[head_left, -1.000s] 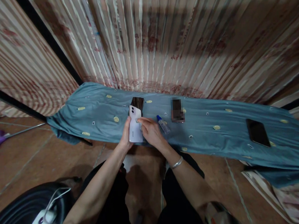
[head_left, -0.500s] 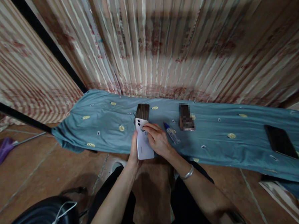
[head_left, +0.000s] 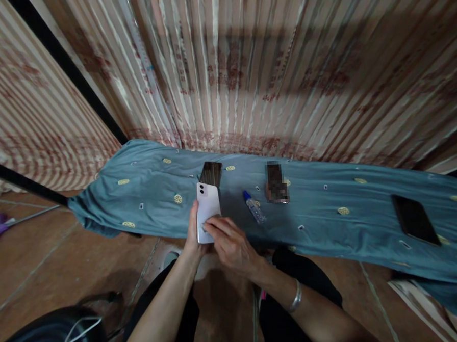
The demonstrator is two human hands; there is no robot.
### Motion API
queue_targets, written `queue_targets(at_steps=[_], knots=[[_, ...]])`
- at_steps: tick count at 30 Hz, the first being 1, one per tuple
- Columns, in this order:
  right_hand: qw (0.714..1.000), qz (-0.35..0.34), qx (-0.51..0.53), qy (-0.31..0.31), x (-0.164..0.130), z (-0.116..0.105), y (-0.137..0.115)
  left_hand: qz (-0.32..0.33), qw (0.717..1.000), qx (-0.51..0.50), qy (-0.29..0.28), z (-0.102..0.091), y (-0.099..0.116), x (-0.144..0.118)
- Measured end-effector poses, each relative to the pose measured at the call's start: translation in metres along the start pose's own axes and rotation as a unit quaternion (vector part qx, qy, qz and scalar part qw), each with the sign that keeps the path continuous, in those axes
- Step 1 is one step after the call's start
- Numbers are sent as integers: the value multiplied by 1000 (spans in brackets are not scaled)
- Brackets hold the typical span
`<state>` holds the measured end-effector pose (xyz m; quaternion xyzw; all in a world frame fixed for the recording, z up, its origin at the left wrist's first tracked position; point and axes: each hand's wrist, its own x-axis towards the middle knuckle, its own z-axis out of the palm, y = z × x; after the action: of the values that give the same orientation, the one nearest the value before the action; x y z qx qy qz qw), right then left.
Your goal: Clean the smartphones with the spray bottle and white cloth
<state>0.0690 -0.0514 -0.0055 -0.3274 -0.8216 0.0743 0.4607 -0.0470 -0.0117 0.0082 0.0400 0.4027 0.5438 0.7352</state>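
My left hand (head_left: 193, 230) grips a pale lilac smartphone (head_left: 209, 205), its back with two camera lenses facing up, along its left edge. Against the lower part of that back, the fingers of my right hand (head_left: 232, 240) are pinched together; something small and greyish shows at their tips, too small to name. Just beyond the phone's top end, a dark phone (head_left: 211, 173) lies on the teal cloth, partly hidden by it. To the right lies a clear small bottle with a blue cap (head_left: 254, 207).
The teal patterned cloth (head_left: 315, 222) covers a long narrow surface. On it are a blurred-out dark object (head_left: 275, 181) and, far right, a black phone (head_left: 415, 219). A striped curtain (head_left: 223, 64) hangs behind. A black stool (head_left: 49, 333) with a white cable stands lower left.
My right hand has slid down the phone's back from near the camera lenses to its lower end. My left hand still holds the phone. The whole view has shifted slightly.
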Motion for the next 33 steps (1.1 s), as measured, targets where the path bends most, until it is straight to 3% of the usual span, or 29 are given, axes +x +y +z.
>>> queue_targets(at_steps=[9,15,26,33], knots=[[1000,-11,6,-7,1,-3,6,-24,1000,18,-7,-2,2,5],[999,36,20,13,-4,-2,28,-2,1000,-7,13,14,-3,-1],[994,106,-29,21,0,-6,57,-37,999,26,31,25,-10,-13],[994,113,-9,-7,-3,-6,52,-22,999,18,34,25,-8,-11]])
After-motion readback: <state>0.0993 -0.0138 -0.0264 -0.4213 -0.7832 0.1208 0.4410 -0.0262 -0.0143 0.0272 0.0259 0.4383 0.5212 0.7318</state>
